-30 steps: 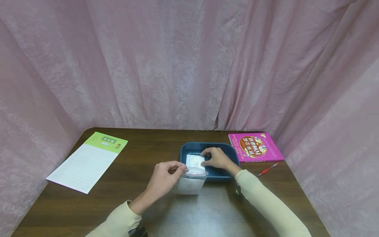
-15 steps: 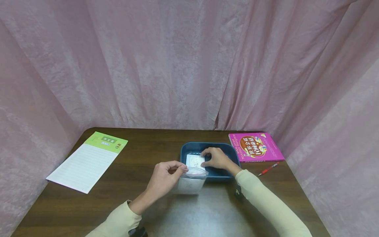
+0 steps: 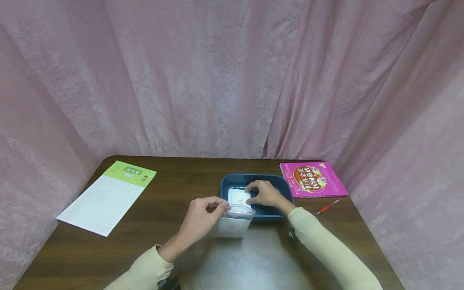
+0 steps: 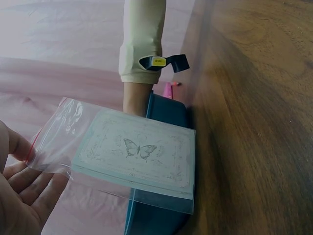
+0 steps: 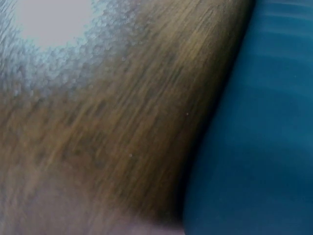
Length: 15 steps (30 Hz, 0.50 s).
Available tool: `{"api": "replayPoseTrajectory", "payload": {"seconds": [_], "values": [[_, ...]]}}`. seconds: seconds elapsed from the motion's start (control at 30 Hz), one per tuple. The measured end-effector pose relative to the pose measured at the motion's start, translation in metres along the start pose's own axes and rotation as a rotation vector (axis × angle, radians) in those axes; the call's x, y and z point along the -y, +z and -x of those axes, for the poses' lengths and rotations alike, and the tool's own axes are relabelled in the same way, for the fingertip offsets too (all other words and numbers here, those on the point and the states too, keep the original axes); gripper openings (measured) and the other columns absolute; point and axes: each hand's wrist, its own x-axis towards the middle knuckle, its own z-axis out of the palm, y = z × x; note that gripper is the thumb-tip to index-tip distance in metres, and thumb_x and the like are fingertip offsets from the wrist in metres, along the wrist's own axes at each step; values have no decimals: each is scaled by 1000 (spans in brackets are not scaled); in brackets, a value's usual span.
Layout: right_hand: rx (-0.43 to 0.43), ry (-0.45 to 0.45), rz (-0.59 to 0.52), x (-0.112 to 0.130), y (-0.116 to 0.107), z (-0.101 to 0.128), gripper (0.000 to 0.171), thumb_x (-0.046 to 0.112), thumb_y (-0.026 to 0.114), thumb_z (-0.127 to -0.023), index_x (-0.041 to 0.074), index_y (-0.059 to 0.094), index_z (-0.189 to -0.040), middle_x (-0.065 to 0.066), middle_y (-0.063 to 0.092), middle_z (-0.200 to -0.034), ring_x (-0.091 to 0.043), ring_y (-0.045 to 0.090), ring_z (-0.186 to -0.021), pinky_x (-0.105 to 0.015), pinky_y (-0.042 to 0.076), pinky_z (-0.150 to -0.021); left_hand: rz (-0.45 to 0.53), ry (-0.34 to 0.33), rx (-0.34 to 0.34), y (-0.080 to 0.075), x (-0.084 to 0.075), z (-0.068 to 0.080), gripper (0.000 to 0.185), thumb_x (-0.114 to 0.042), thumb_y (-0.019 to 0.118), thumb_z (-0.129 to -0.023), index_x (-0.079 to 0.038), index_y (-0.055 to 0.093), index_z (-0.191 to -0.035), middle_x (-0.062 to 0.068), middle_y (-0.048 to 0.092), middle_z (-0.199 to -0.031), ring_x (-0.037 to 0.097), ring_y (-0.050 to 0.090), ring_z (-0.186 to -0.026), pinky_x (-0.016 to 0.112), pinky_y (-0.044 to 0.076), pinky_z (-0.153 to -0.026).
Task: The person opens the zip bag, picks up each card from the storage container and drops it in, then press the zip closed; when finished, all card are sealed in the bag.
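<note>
Left hand [image 3: 203,215] pinching clear zip bag [image 4: 71,120], right hand [image 3: 266,194] touching white card [image 3: 237,196] in blue tray [image 3: 270,218], grip there unclear, everything unmoved since a second ago.

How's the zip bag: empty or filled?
Not empty: the left wrist view shows a butterfly card inside the clear zip bag; the left hand pinches it near the red edge.
</note>
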Motion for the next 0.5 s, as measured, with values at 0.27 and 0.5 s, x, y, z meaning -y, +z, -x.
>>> {"api": "replayPoseTrajectory", "payload": {"seconds": [0.27, 0.5], "values": [[9, -12, 2, -1, 0, -1, 39, 26, 88, -82, 15, 75, -117, -4, 73, -118, -24, 66, -111, -43, 54, -97, -11, -1, 6, 0, 0, -1, 12, -19, 70, -98, -12, 80, -100, -6, 78, -92, 6, 72, -82, 23, 57, -76], [13, 0, 5, -1, -1, 1, 40, 28, 87, -82, 17, 75, -119, -1, 72, -122, -23, 66, -116, -42, 53, -100, -13, 0, 9, 0, -2, 0, 12, -20, 70, -98, -15, 80, -102, -8, 78, -93, 6, 72, -83, 24, 58, -77]]}}
